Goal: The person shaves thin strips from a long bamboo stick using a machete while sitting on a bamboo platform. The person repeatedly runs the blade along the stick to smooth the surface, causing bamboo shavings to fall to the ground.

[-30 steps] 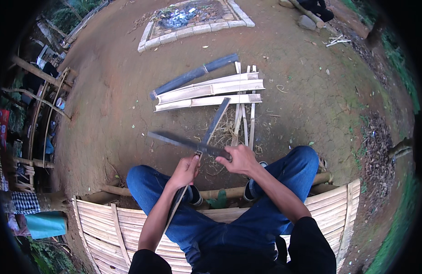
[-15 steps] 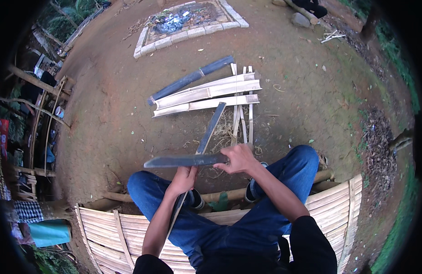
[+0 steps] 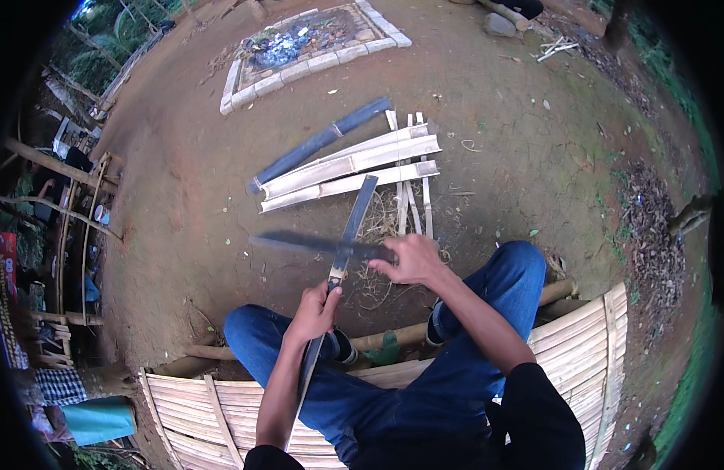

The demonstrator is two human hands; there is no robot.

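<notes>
My left hand (image 3: 313, 312) is closed around a long, dark-skinned bamboo strip (image 3: 356, 218). The strip slants from under my left forearm up toward the split bamboo on the ground, with a pale scraped patch just beyond my thumb. In my right hand (image 3: 413, 260) is the handle of a machete (image 3: 287, 242). Its dark blade points left and crosses over the strip a little beyond the pale patch, slightly blurred by motion. Whether the edge touches the strip I cannot tell. Curly shavings (image 3: 375, 225) lie on the ground past the blade.
Split bamboo halves (image 3: 354, 163) and a dark bamboo piece (image 3: 323, 143) rest across thin slats (image 3: 426, 205). Farther off is a stone-edged ash pit (image 3: 315, 66). I sit on a bamboo-slat bench (image 3: 190, 399). Wooden poles (image 3: 60, 166) stand at the left.
The machete has moved away from my left hand, farther along the strip, and its blade now tilts. A pale scraped patch shows beyond my left thumb.
</notes>
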